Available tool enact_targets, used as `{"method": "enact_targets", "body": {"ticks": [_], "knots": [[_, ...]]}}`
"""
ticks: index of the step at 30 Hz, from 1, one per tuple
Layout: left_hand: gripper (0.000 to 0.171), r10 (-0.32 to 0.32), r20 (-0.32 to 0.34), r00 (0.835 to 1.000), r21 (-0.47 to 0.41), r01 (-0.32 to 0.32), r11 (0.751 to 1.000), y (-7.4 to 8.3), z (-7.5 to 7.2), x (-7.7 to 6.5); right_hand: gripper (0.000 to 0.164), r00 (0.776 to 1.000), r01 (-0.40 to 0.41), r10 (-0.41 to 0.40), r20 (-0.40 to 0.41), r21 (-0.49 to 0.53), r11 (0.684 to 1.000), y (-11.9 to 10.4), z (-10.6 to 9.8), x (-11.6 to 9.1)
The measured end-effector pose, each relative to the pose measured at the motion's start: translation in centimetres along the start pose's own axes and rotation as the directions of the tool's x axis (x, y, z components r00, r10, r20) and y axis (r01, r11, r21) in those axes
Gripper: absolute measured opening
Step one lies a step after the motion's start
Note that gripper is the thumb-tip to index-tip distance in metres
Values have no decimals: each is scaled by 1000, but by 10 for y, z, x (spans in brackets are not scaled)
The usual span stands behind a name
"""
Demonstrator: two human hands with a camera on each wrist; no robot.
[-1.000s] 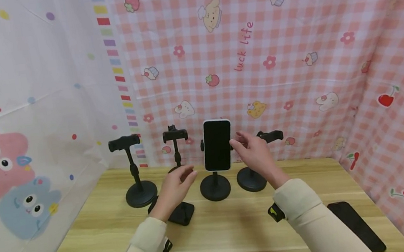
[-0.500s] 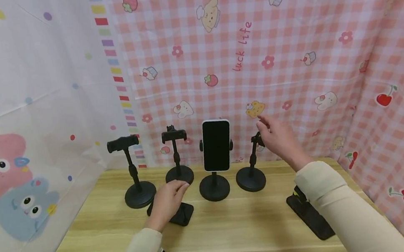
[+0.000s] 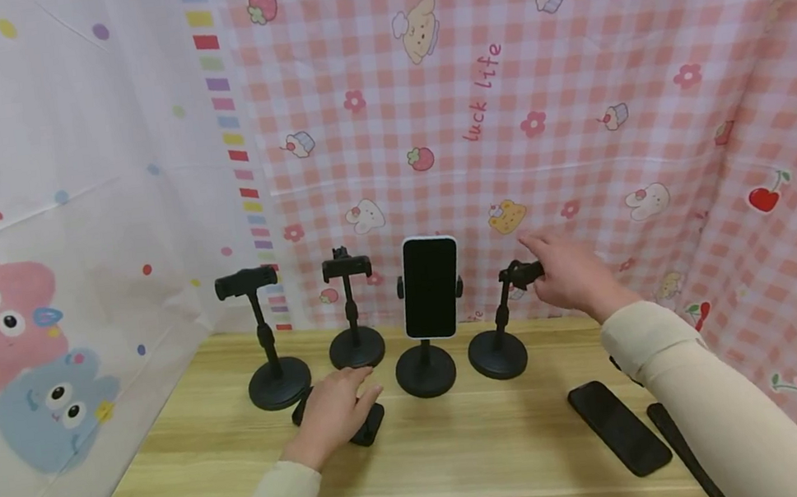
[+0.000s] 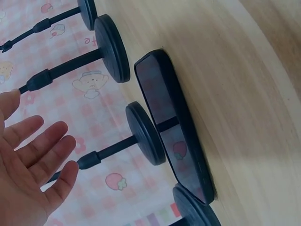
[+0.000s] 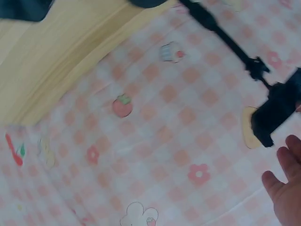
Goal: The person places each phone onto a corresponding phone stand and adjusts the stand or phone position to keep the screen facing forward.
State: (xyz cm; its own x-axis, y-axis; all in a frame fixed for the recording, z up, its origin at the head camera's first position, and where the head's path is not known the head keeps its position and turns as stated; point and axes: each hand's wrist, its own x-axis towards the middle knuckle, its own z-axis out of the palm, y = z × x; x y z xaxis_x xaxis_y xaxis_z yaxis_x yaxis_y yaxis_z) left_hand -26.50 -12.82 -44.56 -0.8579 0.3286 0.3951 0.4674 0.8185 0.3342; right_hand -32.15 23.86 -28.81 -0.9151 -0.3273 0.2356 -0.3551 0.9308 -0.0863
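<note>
Several black phone stands with round bases line the back of the table. One phone stand [image 3: 425, 371] bears an upright phone [image 3: 431, 287] with a white edge. My right hand [image 3: 575, 275] is at the clamp of the rightmost phone stand [image 3: 498, 353], thumb and fingers around the clamp's right end. In the right wrist view this clamp [image 5: 277, 110] is blurred and the finger contact is partly cut off. My left hand [image 3: 335, 415], fingers loosely spread, hovers over a dark phone [image 4: 164, 103] lying flat before the stands, and holds nothing.
Two more phone stands, one at far left [image 3: 279, 382] and one beside it [image 3: 356, 347], have bare clamps. On the right of the table lie a black phone [image 3: 619, 428] and another dark phone [image 3: 684, 450], partly behind my sleeve. Cloth hangs behind the table.
My right hand has left the upright phone and moved right to the rightmost stand's clamp, which has turned. The left hand has lowered slightly toward the phone lying flat.
</note>
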Motion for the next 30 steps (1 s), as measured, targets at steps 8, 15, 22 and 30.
{"method": "enact_targets", "body": {"ticks": [8, 15, 22, 30], "knots": [[33, 39, 32, 999, -17, -39, 999, 4, 1, -5, 63, 989, 133, -143, -50, -160, 978, 12, 24, 2], [31, 56, 42, 998, -10, -55, 998, 6, 4, -8, 42, 977, 162, -184, -106, -189, 969, 15, 30, 0], [29, 75, 35, 997, -16, -74, 997, 7, 6, -8, 16, 974, 168, -190, -122, -171, 971, 5, 26, 0], [28, 86, 49, 995, -18, -85, 996, 9, 8, -8, 22, 988, 118, -135, -76, -190, 975, -12, 23, 1]]}}
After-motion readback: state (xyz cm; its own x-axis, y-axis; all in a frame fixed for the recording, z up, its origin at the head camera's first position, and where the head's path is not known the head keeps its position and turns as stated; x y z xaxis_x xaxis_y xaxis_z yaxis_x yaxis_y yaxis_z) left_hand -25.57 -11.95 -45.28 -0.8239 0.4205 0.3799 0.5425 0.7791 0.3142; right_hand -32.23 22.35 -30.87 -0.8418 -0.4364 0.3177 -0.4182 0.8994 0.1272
